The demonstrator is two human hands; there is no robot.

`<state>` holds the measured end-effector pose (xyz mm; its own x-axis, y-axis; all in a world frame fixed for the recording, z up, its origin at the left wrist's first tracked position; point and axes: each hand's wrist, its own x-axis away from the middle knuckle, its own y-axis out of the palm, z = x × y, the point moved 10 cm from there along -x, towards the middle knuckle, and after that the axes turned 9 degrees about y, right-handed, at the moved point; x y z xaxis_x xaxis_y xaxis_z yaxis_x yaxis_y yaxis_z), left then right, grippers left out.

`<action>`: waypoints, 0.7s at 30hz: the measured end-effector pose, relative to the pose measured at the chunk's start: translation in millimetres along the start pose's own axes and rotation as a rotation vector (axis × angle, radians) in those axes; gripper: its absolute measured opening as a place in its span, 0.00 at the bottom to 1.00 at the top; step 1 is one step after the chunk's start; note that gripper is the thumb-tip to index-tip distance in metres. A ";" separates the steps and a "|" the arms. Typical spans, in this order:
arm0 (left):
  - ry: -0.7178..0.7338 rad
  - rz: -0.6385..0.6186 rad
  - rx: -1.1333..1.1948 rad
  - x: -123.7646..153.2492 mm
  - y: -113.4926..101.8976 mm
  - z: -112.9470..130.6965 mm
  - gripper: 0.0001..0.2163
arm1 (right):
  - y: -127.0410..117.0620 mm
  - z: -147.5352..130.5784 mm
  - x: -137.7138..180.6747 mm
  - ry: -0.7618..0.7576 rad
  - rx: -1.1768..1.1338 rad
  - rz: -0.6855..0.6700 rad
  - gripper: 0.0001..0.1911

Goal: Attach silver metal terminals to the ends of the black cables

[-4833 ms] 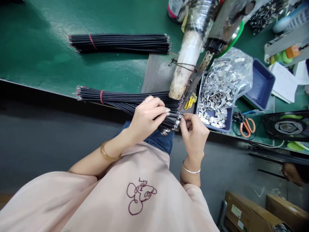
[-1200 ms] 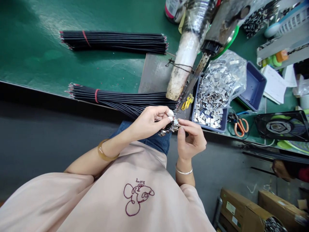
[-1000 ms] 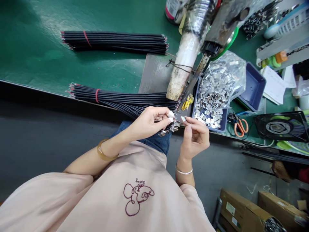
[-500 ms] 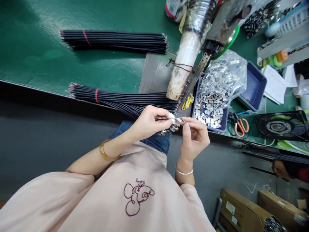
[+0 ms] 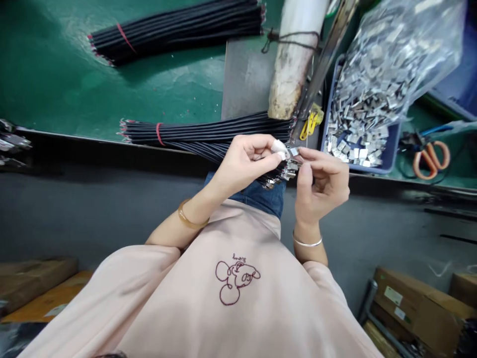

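My left hand (image 5: 251, 161), with white wrapping on a fingertip, pinches a black cable close to its end. A small silver metal connector (image 5: 294, 151) sticks out just past those fingertips. My right hand (image 5: 322, 184) is at the connector's other side, thumb and forefinger drawn close together; what lies between them is too small to make out. Below the fingertips hang several cable ends with metal connectors (image 5: 288, 171). Behind my hands a bundle of black cables (image 5: 201, 130), tied with a red band, lies along the table edge.
A second black cable bundle (image 5: 179, 30) lies farther back on the green table (image 5: 179, 89). A wrapped white post (image 5: 294, 64) stands near a yellow clip-like piece (image 5: 308, 124). To the right are a blue tray (image 5: 391, 154) of metal connectors (image 5: 357, 114) and orange-handled pliers (image 5: 430, 159).
The camera view has shifted and come closer to the table, so the tray and bundles appear larger. Both hands keep nearly the same pose around the connector.
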<state>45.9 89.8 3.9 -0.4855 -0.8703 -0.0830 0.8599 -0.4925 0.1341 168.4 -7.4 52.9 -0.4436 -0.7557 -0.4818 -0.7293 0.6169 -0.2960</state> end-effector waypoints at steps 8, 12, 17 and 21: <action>0.038 0.008 0.022 -0.1 -0.8 3.1 0.07 | 7.4 -9.1 5.3 -0.149 0.213 -0.020 0.04; 0.043 0.023 0.008 -0.6 -1.0 2.8 0.06 | 9.0 -14.3 8.9 -0.254 0.298 -0.020 0.05; 0.013 0.055 -0.046 0.2 -2.3 -1.1 0.05 | 7.5 -15.9 6.5 -0.267 0.240 -0.010 0.07; 0.003 0.059 -0.083 -1.8 -1.7 -2.9 0.06 | 8.2 -8.2 1.7 -0.185 0.256 -0.013 0.05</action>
<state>45.8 92.2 0.9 -0.4330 -0.8978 -0.0805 0.8973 -0.4378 0.0564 157.3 -5.4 56.4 -0.3162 -0.7253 -0.6115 -0.5687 0.6609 -0.4897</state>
